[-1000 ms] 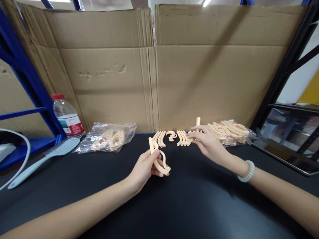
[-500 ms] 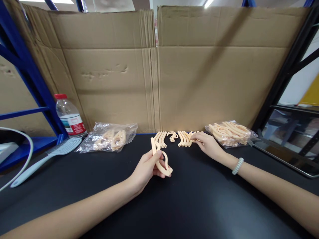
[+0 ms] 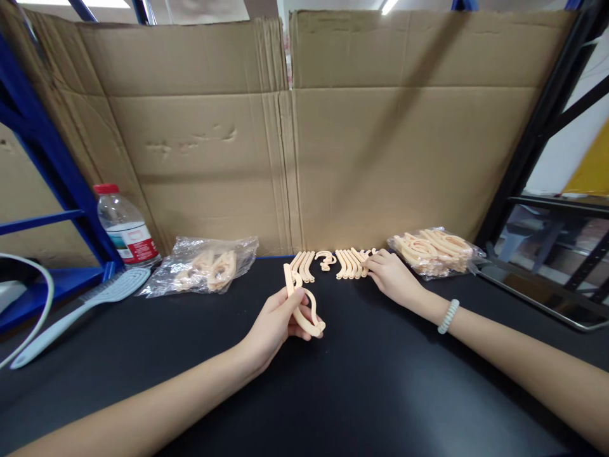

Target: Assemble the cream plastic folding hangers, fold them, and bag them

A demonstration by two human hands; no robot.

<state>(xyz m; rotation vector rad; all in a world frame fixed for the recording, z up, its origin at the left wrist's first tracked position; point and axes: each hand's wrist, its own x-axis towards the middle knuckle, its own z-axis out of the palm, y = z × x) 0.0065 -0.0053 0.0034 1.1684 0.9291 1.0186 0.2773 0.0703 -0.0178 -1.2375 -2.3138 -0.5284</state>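
My left hand (image 3: 280,317) is closed around a beige folding hanger (image 3: 304,320), held above the black tabletop with its straight arm pointing up and a curved part to the right. My right hand (image 3: 392,276) reaches to the back, its fingertips pinched at the right end of a row of beige hanger arms (image 3: 349,263). A beige hanger piece shows at those fingertips, mostly hidden by them. Another row of hanger arms (image 3: 303,265) lies to the left, partly behind the held hanger. Between the rows lie beige hanger hooks (image 3: 326,259).
Clear plastic bags of beige parts lie left (image 3: 209,266) and right (image 3: 435,252) at the back. A pale blue hairbrush (image 3: 114,289) and a red-capped bottle (image 3: 127,228) are at left. A dark framed panel (image 3: 542,295) lies at right. Cardboard (image 3: 404,158) stands behind.
The whole view has shifted slightly. My left hand keeps its hold on the hanger, and my right hand stays at the right-hand row with only a small finger movement.
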